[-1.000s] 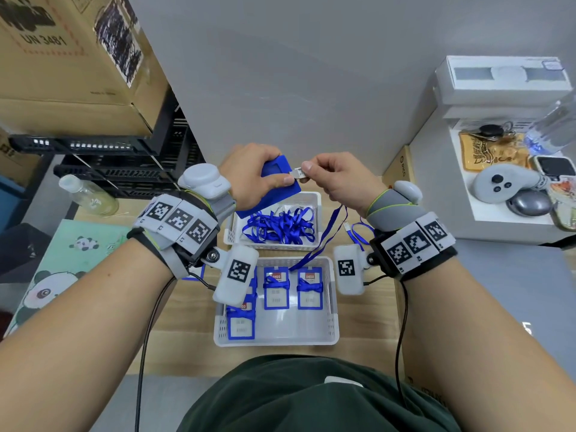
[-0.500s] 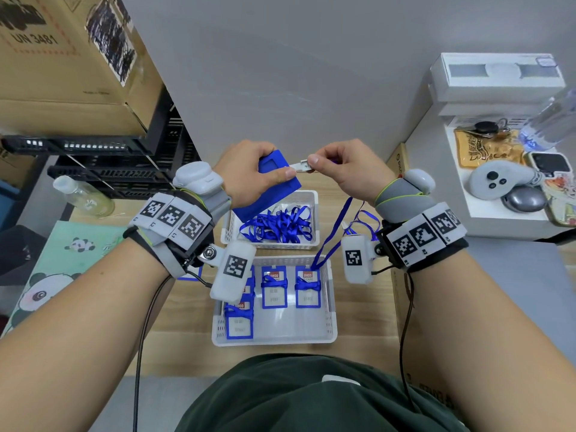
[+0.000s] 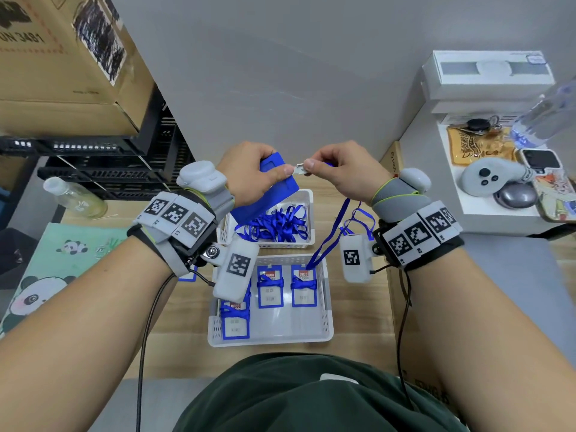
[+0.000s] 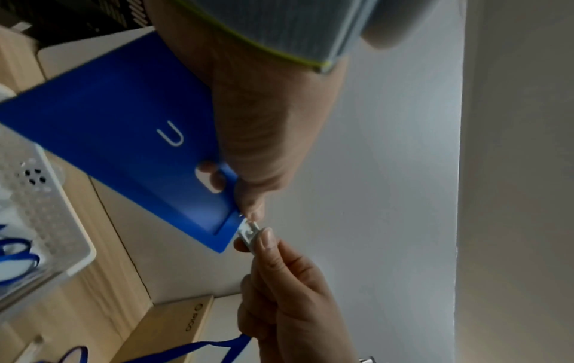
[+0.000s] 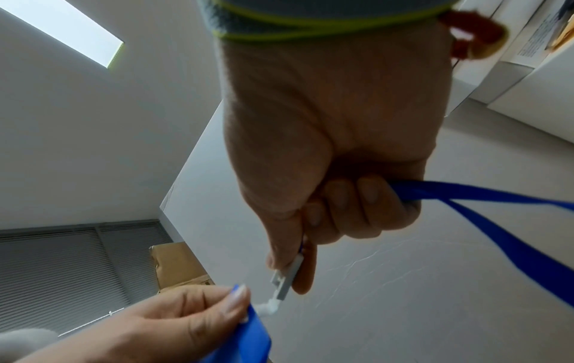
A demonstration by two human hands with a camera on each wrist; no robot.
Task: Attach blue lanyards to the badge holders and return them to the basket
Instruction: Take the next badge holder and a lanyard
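Above the baskets, left hand [image 3: 249, 176] grips badge holder [image 3: 271, 194]; right hand [image 3: 339, 173] pinches clip [image 3: 300, 168].

badge holder [image 3: 270, 194], lanyard clip [image 3: 299, 169], pinched
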